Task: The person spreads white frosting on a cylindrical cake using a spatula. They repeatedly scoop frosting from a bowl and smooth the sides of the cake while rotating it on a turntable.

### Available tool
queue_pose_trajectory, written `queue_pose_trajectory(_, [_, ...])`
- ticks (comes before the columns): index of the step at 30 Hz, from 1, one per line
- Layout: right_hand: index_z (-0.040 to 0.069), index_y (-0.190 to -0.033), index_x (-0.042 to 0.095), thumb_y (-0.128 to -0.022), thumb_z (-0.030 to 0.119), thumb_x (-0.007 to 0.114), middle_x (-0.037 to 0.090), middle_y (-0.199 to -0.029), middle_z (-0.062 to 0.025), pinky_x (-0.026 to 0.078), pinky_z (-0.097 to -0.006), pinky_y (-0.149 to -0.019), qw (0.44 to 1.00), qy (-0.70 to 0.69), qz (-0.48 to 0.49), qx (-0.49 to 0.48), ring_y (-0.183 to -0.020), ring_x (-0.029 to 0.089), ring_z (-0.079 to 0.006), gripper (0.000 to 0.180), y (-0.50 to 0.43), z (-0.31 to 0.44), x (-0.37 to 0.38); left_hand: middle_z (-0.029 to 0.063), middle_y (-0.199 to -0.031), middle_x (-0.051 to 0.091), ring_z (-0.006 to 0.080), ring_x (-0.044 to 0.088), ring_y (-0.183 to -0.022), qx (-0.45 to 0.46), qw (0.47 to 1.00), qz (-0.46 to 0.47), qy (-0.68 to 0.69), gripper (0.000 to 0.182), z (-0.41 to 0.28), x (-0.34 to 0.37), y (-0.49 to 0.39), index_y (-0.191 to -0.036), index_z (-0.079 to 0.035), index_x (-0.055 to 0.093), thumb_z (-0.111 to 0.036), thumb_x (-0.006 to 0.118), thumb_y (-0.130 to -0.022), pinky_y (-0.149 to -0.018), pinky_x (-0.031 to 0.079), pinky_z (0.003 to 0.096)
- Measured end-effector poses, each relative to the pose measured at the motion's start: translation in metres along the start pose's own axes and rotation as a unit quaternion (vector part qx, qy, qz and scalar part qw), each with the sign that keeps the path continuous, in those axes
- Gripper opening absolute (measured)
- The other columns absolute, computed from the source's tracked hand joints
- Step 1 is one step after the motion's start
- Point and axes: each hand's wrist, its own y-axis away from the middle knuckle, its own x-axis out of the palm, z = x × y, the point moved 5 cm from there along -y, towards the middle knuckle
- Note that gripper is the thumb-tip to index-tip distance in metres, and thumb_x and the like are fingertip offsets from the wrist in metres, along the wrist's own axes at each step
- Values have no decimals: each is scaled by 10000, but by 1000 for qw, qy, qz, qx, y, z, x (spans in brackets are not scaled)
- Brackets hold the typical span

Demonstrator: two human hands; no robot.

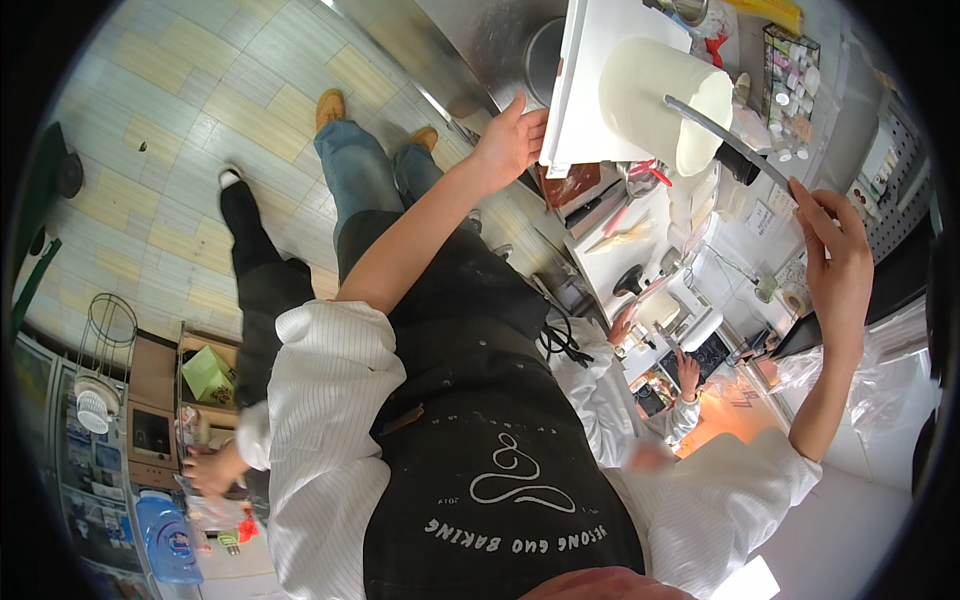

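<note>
My right hand [832, 232] grips one end of a long metal palette knife [735, 139]. Its blade crosses the flat end of a tall cylindrical cake [649, 105], coated in smooth off-white cream. That cake stands on a white square board [576, 112] with a thick rim. At the board's near edge, my left hand [510, 142] has its thumb raised and its fingers against the rim; nothing is held in it. Whatever supports the board is hidden.
Beside the board lie a dark-handled knife [592, 204], a piping bag [622, 236] and a wire rack of small bottles [795, 90]. A co-worker [600, 382] works at another cake [660, 306] farther along. Another person's hand [214, 472] is at the left.
</note>
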Motion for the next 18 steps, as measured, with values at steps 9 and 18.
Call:
queue_pose_trajectory(9, [137,-1252,708,-938,-25,627,624,-1028,-70,509,-288,-681,998,-35,-50,16,-783,603,-172,363,9,-8,-4,164,-1422,541,284,481,-1340,130,980,28,150,762,-65,13,-7,-1473,-21,447,-609,213,-1047,-1157,327,421])
queue_pose_trajectory(18, [156,-1221,726,-929,-6,641,649,-984,-70,535,-324,-662,997,-41,-61,1,-801,640,-192,345,9,-3,-1,154,-1456,513,286,457,-1369,52,998,2,34,758,-10,-6,-5,-1474,15,416,-581,190,-1062,-1188,294,419])
